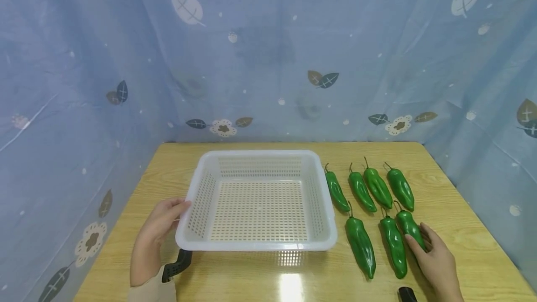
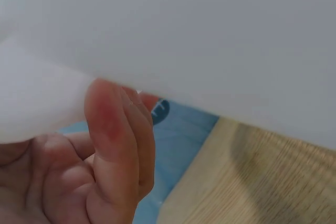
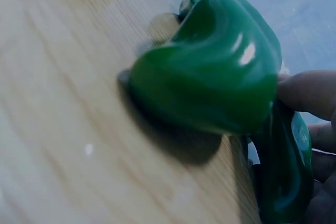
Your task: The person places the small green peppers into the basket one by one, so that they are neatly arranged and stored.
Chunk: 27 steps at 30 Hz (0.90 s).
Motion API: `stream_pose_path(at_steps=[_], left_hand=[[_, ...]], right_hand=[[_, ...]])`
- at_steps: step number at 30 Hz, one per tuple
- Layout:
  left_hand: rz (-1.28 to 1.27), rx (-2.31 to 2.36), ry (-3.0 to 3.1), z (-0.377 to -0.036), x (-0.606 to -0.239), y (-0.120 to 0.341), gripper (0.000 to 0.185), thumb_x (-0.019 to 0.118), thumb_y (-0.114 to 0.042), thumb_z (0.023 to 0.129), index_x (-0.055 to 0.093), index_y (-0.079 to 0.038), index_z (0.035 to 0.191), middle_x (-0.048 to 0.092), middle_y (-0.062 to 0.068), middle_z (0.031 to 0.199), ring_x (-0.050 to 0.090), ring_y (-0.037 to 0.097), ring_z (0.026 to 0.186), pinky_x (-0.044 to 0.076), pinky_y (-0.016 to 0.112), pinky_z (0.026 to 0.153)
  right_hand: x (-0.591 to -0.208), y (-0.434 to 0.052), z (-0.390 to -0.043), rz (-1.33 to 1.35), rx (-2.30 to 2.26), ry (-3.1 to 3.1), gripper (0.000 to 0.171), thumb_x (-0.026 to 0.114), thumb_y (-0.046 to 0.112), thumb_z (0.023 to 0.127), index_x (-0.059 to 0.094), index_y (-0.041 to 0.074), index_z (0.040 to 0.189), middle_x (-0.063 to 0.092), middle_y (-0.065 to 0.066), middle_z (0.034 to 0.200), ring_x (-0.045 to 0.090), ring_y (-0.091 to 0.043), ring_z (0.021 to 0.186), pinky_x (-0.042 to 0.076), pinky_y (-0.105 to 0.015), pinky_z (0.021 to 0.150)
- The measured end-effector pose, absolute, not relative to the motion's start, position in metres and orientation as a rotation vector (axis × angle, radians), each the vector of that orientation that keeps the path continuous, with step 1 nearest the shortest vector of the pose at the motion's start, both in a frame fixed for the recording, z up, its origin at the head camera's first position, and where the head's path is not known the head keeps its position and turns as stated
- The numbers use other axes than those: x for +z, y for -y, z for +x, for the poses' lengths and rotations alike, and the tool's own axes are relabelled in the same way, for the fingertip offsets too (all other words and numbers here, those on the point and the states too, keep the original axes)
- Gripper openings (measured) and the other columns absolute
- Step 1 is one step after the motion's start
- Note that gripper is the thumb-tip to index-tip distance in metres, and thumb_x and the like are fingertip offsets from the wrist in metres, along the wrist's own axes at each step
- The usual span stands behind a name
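**Now: hands at basket and pepper**

Left hand [image 1: 161,227] holds the white basket [image 1: 258,245] at its left rim, fingers curled against the wall; the wrist view shows fingertips [image 2: 113,124] pressed to the plastic. Right hand [image 1: 436,257] touches the nearest pepper [image 1: 410,228], fingers lightly bent along it, pinch not closed; in the wrist view a fingertip [image 3: 310,94] rests on its glossy skin. Basket sits mid-table [image 1: 235,283], nothing in it. Seven green peppers lie right of the basket in two rows, all on the wood.
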<state>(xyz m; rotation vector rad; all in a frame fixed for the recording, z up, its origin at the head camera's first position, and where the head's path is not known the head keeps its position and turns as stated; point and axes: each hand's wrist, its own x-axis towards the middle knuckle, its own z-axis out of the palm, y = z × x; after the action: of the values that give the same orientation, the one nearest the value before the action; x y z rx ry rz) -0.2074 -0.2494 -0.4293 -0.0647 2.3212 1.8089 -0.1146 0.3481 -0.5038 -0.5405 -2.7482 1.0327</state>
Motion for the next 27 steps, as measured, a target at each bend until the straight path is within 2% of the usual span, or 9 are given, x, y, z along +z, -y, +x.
stream_pose_path(at_steps=[11,27], left_hand=[[-0.086,1.788,-2.332,-0.2079,-0.4299,0.2483,0.046,0.05,-0.022,0.099,0.045,0.014,0.127,0.064,0.018,0.109,0.066,0.017,0.089,0.056,0.033,0.074],[-0.02,1.832,-2.287,-0.2084,-0.431,0.2497,0.043,0.048,-0.018,0.099,0.044,0.016,0.126,0.065,0.019,0.107,0.067,0.02,0.089,0.056,0.033,0.075]], right_hand=[[-0.5056,-0.3448,-0.1165,-0.563,0.95,2.728,0.067,0.05,0.036,0.097,0.032,-0.013,0.139,0.04,-0.041,0.131,0.045,-0.056,0.113,0.04,-0.065,0.088],[-0.5069,-0.3442,-0.1168,-0.614,0.965,2.698,0.063,0.051,0.032,0.097,0.034,-0.012,0.139,0.041,-0.04,0.131,0.044,-0.055,0.115,0.04,-0.064,0.089]])
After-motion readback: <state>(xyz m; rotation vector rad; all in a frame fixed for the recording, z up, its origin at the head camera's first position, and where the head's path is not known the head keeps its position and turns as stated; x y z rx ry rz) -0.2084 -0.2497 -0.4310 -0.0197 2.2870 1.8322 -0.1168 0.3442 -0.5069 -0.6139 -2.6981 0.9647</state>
